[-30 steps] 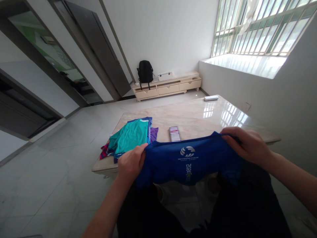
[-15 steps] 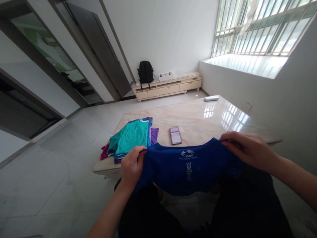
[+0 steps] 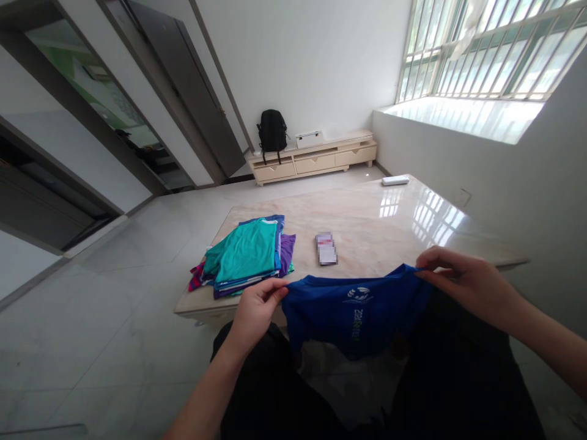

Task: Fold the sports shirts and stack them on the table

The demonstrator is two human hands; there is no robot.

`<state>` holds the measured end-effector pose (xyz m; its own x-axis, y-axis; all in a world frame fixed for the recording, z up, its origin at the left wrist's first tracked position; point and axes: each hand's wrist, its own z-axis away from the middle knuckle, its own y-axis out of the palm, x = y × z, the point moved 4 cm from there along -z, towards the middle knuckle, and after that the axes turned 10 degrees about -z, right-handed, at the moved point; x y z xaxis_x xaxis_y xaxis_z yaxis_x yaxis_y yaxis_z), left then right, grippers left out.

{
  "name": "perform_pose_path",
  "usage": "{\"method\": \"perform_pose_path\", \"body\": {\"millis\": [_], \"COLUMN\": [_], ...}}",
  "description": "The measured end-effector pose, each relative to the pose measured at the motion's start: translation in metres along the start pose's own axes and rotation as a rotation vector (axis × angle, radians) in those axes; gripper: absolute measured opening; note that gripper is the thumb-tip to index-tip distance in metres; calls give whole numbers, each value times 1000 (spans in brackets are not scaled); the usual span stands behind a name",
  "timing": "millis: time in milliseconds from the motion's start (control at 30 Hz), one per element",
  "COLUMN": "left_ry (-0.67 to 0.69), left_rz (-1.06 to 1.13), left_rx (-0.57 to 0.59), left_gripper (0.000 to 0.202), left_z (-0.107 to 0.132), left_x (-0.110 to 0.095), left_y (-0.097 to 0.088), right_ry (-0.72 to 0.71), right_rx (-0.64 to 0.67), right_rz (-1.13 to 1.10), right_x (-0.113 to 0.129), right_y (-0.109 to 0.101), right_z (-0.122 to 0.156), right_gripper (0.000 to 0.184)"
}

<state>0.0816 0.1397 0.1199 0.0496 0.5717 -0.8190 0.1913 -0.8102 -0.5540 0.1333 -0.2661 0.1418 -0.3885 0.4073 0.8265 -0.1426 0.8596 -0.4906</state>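
A blue T-shirt (image 3: 328, 308) with white printing hangs between my two hands, above my lap at the near edge of the table. My left hand (image 3: 254, 308) pinches its left upper corner between thumb and fingers. The right upper corner is pinched by my right hand (image 3: 458, 278). The shirt's lower part fades into the dark over my legs. Beyond my left hand, a stack of folded clothes (image 3: 250, 250) lies on the table, with a teal garment on top and purple and blue ones beneath.
The glossy marble table (image 3: 348, 208) spreads out ahead. A phone-sized blurred object (image 3: 326, 249) lies at its middle, and a white bar-shaped object (image 3: 395, 181) at the far corner. Against the wall, a low cabinet (image 3: 316, 164) bears a black backpack (image 3: 272, 131) and a white box (image 3: 309, 139).
My left hand has shifted right and my right hand slightly right and down. The shirt's top edge is now held by its corners, with a shorter span between the hands.
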Motion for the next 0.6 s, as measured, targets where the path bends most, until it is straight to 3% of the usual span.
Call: {"method": "perform_pose_path", "body": {"millis": [100,233,300,367,433,533,600], "left_ry": [-22,-137,-116,-11,153,428,581], "left_rz": [-118,-199,-175,-172,-184,-208,-225], "left_rx": [-72,-482,-537,-459,-281,40,160], "left_gripper": [26,31,29,24,19,20,21], "left_z": [8,35,51,62,68,75,79], "left_x": [2,8,7,-2,-19,-48,-65], "left_y": [11,48,76,99,111,110,99], "right_ry": [6,-2,45,118,153,88,33], "right_rx": [-154,-515,-479,-295,-77,172,269], "right_rz": [125,317,218,15,-207,-421,-449], "right_x": [-12,-35,-49,-60,-60,-43,-31], "right_y": [5,25,51,84,115,146,155], "right_z": [12,41,50,55,60,70,78], "right_gripper": [34,36,33,30,29,38,48]}}
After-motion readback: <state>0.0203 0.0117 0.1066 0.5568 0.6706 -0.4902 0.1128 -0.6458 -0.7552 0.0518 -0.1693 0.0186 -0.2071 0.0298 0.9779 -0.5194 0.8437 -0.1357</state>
